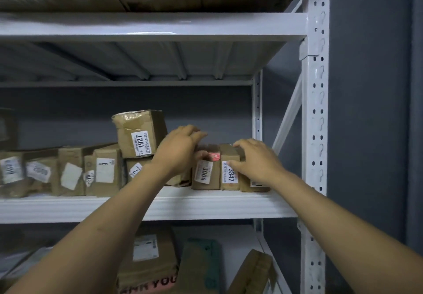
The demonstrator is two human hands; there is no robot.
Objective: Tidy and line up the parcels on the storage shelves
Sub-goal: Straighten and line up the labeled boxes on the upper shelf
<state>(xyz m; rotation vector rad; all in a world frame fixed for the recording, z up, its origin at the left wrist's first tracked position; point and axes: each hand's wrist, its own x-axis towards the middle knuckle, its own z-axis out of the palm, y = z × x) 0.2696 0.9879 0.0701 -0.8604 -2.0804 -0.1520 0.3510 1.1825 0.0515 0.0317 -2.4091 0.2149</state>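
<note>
Parcels at the right end of the middle shelf (206, 204), just below centre toward 5 o'clock: are those the ones we're squaring up?

Yes. Our left hand (180, 151) grips parcel 3004 (203, 174), fingers hooked over its top and thumb on its front. Our right hand (256, 161) holds parcel 3347 (229, 174) the same way, thumb on the label. Both parcels stand upright, touching side to side.

And the end parcel (254, 185), at 3 o'clock of 3347?

It's mostly hidden under our right wrist. It sits between 3347 and the upright post (315, 110), and we can't tell whether it's flush.

How do we do this well?

We'd judge it best to press the two together so no gap opens, then slide them as a pair until their fronts line up evenly with the shelf's front lip, labels facing out. We should push low and level, because hauling from the top edge could tip them toward us.

Anything to watch at 9 o'clock?

Parcel 1927 (142, 133) sits tilted on top of the row, just beside our left hand. A careless elbow could knock it, so we should move that forearm gently.
</note>
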